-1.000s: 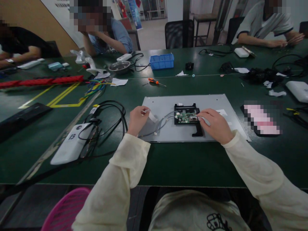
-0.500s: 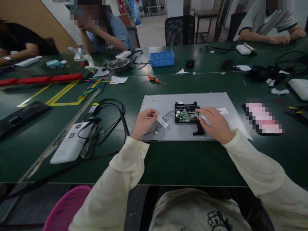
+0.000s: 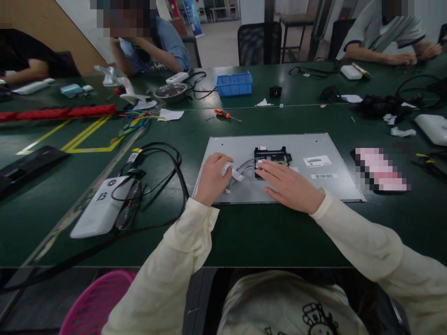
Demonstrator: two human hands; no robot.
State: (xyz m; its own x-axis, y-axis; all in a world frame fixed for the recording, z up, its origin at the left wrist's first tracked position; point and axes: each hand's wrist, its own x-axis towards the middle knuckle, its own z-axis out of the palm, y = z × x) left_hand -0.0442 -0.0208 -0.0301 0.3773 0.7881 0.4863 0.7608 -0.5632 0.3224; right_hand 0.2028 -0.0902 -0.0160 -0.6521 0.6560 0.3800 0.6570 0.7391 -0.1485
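Observation:
A flat silver-grey panel [image 3: 335, 191] lies on the green table in front of me. On it sits a black plastic bracket [image 3: 270, 152] with a circuit board, now mostly covered by my right hand [image 3: 289, 187]. The fingers of that hand are stretched out across the board, with nothing visible gripped. At the panel's left side, my left hand [image 3: 213, 179] pinches a curled white strip [image 3: 238, 175]. Thin grey cables [image 3: 246, 164] run from the strip's side toward the bracket. Two white labels show to the right of the bracket.
An orange-handled screwdriver [image 3: 223, 114] and a blue basket [image 3: 233, 84] lie beyond the panel. To the left are a white power bank [image 3: 99, 209] and looped black cables [image 3: 179, 163]. A phone [image 3: 382, 170] rests at the right. People sit across the table.
My right hand has moved left from the bracket's right edge and now covers the board. The white strip in my left hand has curled. The black arm at the bracket's lower right is now hidden.

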